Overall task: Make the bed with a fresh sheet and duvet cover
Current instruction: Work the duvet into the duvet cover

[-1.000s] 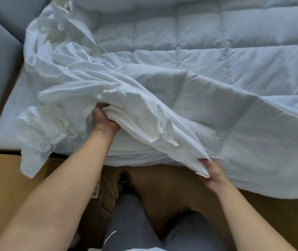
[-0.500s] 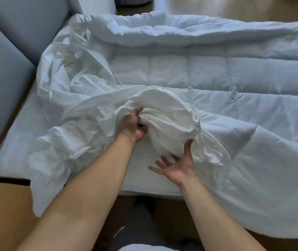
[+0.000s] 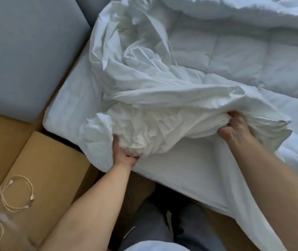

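Two hands, my left hand (image 3: 124, 157) and right hand (image 3: 235, 128), each clench one crumpled white duvet cover (image 3: 153, 98) atop one quilted duvet (image 3: 238, 57).

Mostly whites and greys, one tan patch

The duvet cover (image 3: 144, 98) is seen in plain white, the duvet (image 3: 244, 57) in white stitched into a square quilt pattern; the padded panel (image 3: 26, 51) is grey-blue, the cardboard box (image 3: 50, 169) tan, the cable (image 3: 32, 196) cream, the trousers (image 3: 144, 230) grey.
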